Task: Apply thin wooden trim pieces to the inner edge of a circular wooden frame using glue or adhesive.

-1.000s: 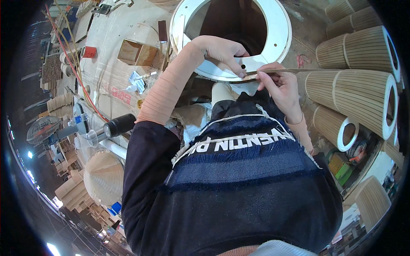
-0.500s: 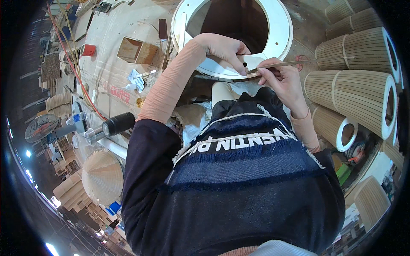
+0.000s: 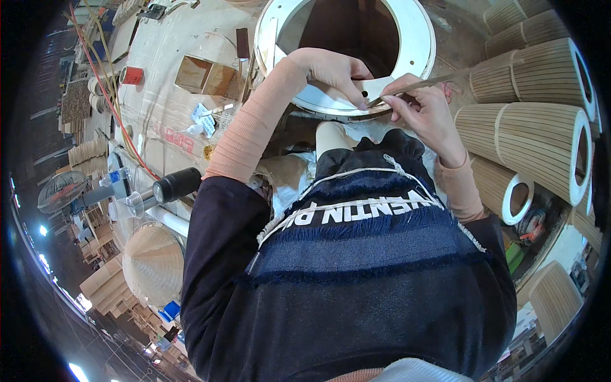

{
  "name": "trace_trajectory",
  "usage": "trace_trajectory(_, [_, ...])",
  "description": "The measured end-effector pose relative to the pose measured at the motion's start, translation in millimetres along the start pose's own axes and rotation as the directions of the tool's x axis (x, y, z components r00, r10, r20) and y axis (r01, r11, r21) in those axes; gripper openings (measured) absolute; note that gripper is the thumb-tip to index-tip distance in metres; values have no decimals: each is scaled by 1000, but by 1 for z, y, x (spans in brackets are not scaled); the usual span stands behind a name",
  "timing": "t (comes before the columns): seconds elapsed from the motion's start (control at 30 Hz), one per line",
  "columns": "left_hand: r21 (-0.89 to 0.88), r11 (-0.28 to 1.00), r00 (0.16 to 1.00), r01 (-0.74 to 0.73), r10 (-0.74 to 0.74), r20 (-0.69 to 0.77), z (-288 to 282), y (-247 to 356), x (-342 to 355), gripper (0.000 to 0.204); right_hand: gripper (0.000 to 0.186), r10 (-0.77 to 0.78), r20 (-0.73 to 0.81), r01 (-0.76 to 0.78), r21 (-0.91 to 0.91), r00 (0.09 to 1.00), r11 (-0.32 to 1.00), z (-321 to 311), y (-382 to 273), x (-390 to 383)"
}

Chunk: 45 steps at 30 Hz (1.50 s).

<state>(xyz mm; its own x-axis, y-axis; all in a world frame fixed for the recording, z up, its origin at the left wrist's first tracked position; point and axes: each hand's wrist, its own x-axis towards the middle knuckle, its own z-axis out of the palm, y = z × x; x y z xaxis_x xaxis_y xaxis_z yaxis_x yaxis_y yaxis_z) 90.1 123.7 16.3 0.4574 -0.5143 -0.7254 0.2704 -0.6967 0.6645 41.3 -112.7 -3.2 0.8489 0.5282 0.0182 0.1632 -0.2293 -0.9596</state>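
A round drum-like piece with a flat white ring (image 3: 415,48) on top stands in front of me, its dark opening facing up. My left hand (image 3: 334,73) grips the near part of this ring, fingers curled toward the opening and the thumb down at the outer edge. Beside that thumb, my right hand (image 3: 425,108) pinches a long thin strip (image 3: 439,80). One end of the strip meets the ring's near edge by a small dark hole; the other sticks out to the right, slightly blurred. What lies under the left fingers is hidden.
Slatted wooden drums (image 3: 538,143) with white rims lie stacked at the right. On the left of the work surface are a small wooden box (image 3: 207,75), a red roll (image 3: 132,76) and a blue-white packet (image 3: 203,120). A fan (image 3: 63,191) and a conical hat (image 3: 153,262) stand farther left.
The strip has swung, its free end moving left and slightly up in the picture. My right hand has turned with it, the forearm shifting a little right. My left hand has hardly moved.
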Motion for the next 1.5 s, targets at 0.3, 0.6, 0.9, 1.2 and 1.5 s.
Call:
trace_trajectory(0.3, [-50,998,998,-48,50,42,-2,-10,3,95,23,-112,137,130,-135,984,982,-9,-10,14])
trace_trajectory(0.6, [-13,1000,1000,-20,20,2,1,-9,6,98,23,-124,136,147,-167,983,975,-10,-9,13])
trace_trajectory(0.9, [41,996,997,-78,78,8,-3,-7,5,84,19,-203,160,246,-331,966,911,-9,-14,15])
trace_trajectory(1.2, [-86,980,975,-177,186,118,-2,-8,10,51,14,-244,206,314,-450,947,836,-5,-28,10])
trace_trajectory(1.5, [-98,982,970,-161,176,169,-5,-13,17,54,16,-245,171,296,-438,954,849,-3,-17,5])
